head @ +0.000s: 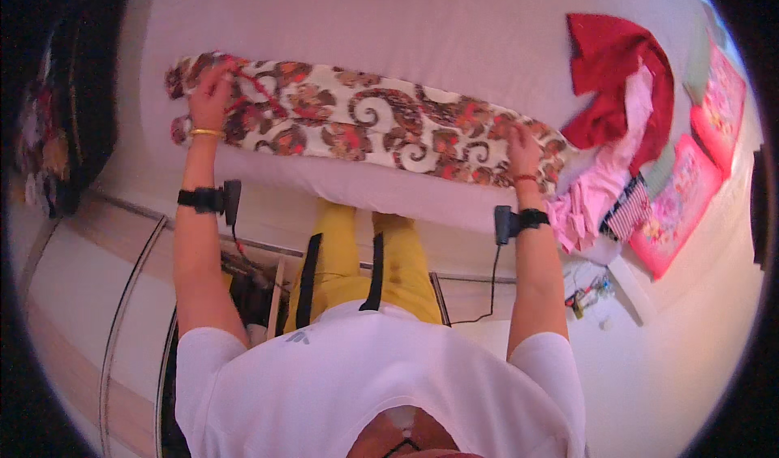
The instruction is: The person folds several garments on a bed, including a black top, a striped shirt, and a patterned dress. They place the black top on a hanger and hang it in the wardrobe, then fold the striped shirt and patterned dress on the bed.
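A long folded garment point(389, 123) with a brown, red and cream swirl-and-flower print lies flat across the bed in front of me. My left hand point(212, 96) is at its left end, fingers closed on the cloth beside a red cord point(261, 87) that trails over the print. Toward the right end, my right hand point(524, 151) lies on the fabric with bent fingers; whether it grips the cloth is unclear.
A pale sheet covers the bed point(365, 20). To the right are a dark red cloth point(654, 99), crumpled pink clothing point(587, 202), a striped cloth point(630, 211) and pink floral pillows point(675, 208). Cabinet doors point(79, 275) stand behind on the left; a white surface point(608, 348) bears small items.
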